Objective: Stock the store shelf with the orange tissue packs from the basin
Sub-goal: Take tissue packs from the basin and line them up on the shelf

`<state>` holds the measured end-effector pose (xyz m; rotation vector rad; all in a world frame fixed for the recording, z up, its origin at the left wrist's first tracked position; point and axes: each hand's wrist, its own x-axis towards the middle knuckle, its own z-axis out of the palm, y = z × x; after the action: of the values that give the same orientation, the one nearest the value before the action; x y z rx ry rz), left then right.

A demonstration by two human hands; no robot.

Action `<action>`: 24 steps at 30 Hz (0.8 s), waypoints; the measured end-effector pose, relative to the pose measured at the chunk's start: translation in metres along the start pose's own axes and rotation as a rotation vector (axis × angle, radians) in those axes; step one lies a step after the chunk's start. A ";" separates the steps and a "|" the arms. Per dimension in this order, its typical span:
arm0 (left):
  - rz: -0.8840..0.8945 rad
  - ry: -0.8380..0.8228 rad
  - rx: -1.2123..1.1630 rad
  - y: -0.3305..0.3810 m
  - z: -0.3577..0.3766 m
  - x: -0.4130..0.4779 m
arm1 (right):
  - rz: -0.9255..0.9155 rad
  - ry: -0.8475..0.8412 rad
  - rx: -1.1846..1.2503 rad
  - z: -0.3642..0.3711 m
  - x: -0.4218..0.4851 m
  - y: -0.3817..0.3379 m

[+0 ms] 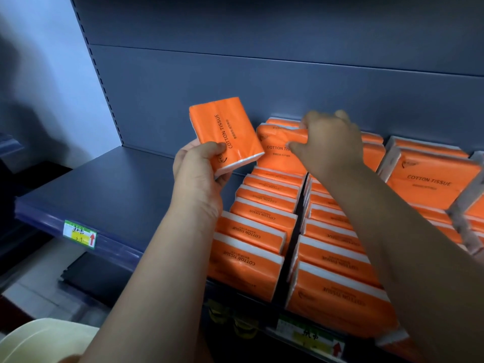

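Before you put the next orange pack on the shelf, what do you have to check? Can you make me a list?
1. The left hand grips the spare pack firmly: ok.
2. The right hand pinches the rear pack at the back of the left row: ok.
3. The rear pack is settled and safe to let go: cannot tell, the hand covers its top.
4. The shelf has bare room beside the rows: ok.
5. More packs wait in the basin: cannot tell, only its rim shows.
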<state>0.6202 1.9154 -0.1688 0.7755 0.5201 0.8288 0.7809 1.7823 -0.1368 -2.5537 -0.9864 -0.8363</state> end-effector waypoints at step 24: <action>0.341 -0.144 0.445 -0.004 0.005 0.009 | -0.120 -0.236 0.506 -0.045 -0.001 -0.010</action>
<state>0.6303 1.9189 -0.1699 1.3507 0.4539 0.9752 0.7544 1.7692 -0.1011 -2.1972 -1.2444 -0.2603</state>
